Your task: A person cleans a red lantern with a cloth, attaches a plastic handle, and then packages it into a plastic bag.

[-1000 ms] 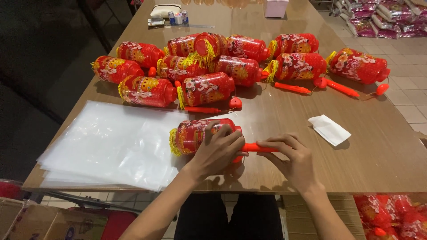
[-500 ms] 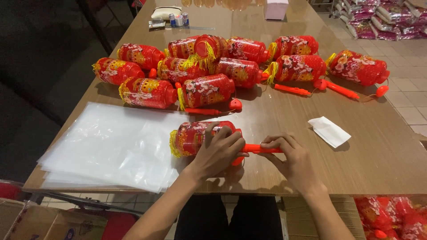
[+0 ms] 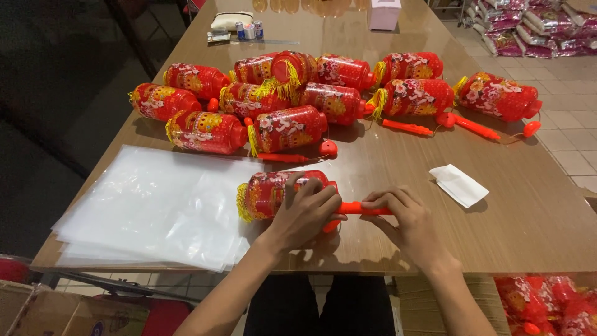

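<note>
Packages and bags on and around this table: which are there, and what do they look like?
Clear plastic bags: flat stack, table's left.
White packet: small, flat, right of the hands.
Pink box: far table edge.
Shiny pink-purple packs: piled on floor, top right.
Cardboard boxes: brown, bottom left.

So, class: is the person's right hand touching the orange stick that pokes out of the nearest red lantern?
Touching. The head view shows the right hand with its fingers curled over the orange stick, no gap visible, while the left hand rests on the red lantern.
</note>
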